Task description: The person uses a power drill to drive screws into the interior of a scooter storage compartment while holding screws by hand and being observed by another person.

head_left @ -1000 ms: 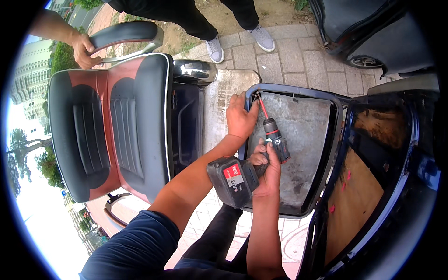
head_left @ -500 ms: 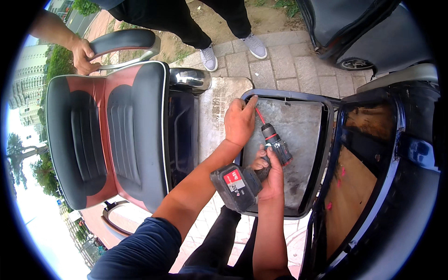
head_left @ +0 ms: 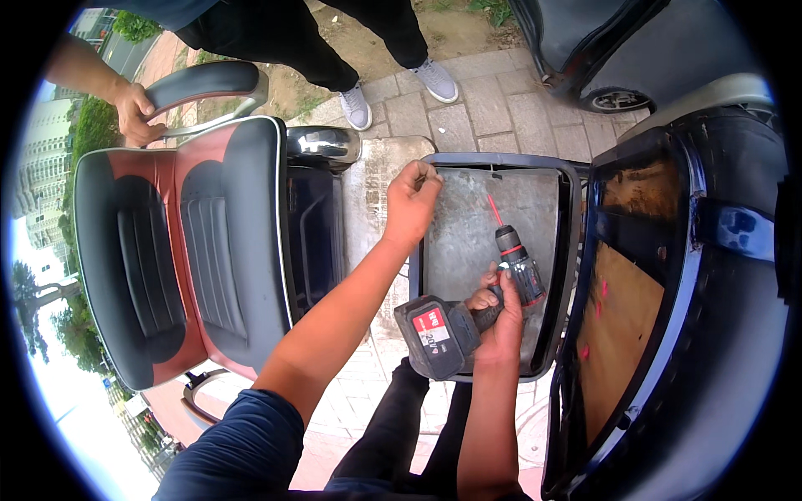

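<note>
My right hand [head_left: 499, 321] grips a black cordless drill [head_left: 520, 275] by its handle, with the big battery toward me. From its chuck a long red bit [head_left: 494, 209] points away from me, its tip clear of any surface. At the far left corner of a dark metal frame [head_left: 468, 157], my left hand [head_left: 411, 200] is closed, thumb and fingers pinched together. Whatever it may hold is too small to make out. Below the drill lies the worn grey panel [head_left: 455, 242] that the frame surrounds.
A black and red padded seat [head_left: 225, 242] with armrests stands at left; another person's hand [head_left: 138, 113] rests on one armrest. That person's grey shoes [head_left: 355, 107] are on the paving ahead. At right an open dark blue compartment [head_left: 685, 250] shows a wooden board [head_left: 622, 342].
The drill and my right hand have moved right, so the bit's tip is now apart from my left hand. My left hand's fingers have curled in more. The whole view has shifted slightly.
</note>
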The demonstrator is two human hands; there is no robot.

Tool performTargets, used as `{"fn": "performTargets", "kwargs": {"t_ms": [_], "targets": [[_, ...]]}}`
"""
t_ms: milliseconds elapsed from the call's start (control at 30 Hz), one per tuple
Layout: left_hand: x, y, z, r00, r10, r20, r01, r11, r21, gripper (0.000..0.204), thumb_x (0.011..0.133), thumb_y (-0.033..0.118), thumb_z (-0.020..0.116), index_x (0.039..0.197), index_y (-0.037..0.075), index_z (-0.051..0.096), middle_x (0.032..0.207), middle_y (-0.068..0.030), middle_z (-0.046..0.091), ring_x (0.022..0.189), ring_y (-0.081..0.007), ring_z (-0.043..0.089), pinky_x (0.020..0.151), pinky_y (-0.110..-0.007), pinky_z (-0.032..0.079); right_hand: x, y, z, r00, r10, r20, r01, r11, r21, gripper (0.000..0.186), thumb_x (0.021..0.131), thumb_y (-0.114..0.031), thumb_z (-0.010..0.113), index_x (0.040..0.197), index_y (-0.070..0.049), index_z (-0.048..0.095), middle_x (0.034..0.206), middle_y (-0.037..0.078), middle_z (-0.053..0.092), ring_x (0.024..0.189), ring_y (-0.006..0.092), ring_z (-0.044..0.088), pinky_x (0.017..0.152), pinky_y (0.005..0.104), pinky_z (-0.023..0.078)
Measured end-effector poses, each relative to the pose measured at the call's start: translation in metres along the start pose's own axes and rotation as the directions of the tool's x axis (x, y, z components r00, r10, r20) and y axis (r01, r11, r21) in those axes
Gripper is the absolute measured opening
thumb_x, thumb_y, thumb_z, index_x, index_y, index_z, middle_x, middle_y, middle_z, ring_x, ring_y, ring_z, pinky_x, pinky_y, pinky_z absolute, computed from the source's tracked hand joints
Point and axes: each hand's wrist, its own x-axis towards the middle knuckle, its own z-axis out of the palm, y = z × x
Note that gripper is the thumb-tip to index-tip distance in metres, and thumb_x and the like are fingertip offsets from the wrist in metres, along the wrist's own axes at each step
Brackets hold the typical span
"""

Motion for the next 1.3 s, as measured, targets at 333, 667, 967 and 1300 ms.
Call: {"fn": "performTargets", "kwargs": {"t_ms": [333, 667, 967, 1300], "targets": [[0.021, -0.010, 0.036, 0.737, -0.466, 0.489, 0.619, 0.756, -0.212, 0.012, 0.095, 0.012, 0.058, 0.096, 0.003, 0.066, 0.091, -0.0065, 0.065, 0.076, -0.0175, 0.063, 0.068, -0.032, 0.052, 0.023, 0.004, 0.006, 0.995, 0.026, 0.092, -0.038, 0.991, 0.131, 0.028, 0.103, -0.025, 0.066, 0.122, -0.005, 0.061, 0.095, -0.003, 0.062, 0.063, 0.0034, 0.047, 0.062, 0.0215, 0.043], [0.026, -0.002, 0.062, 0.804, -0.465, 0.370, 0.433, 0.885, 0.169, 0.024, 0.098, 0.026, 0.074, 0.087, 0.006, 0.071, 0.068, 0.0010, 0.057, 0.055, -0.0090, 0.051, 0.048, -0.026, 0.038, 0.030, 0.011, 0.009, 0.994, 0.050, 0.102, -0.074, 0.965, 0.252, 0.036, 0.103, -0.022, 0.066, 0.129, 0.000, 0.056, 0.097, 0.000, 0.061, 0.067, 0.0033, 0.048, 0.061, 0.0187, 0.041], [0.030, -0.008, 0.062, 0.776, -0.512, 0.369, 0.540, 0.841, 0.029, 0.030, 0.100, 0.024, 0.072, 0.118, 0.001, 0.073, 0.072, 0.0023, 0.054, 0.055, -0.0091, 0.048, 0.046, -0.025, 0.035, 0.034, 0.013, 0.009, 0.988, 0.058, 0.143, -0.098, 0.953, 0.287, 0.035, 0.102, -0.023, 0.068, 0.127, 0.000, 0.058, 0.097, -0.001, 0.061, 0.068, 0.0031, 0.048, 0.062, 0.0185, 0.040], [0.031, -0.010, 0.061, 0.782, -0.494, 0.380, 0.528, 0.849, 0.019, 0.028, 0.100, 0.025, 0.071, 0.113, 0.000, 0.074, 0.067, 0.0025, 0.053, 0.053, -0.0093, 0.047, 0.046, -0.026, 0.035, 0.041, 0.013, 0.002, 0.980, 0.104, 0.172, -0.154, 0.937, 0.313, 0.028, 0.103, -0.023, 0.065, 0.124, -0.006, 0.062, 0.097, -0.003, 0.063, 0.066, 0.0041, 0.048, 0.063, 0.0213, 0.043]]}}
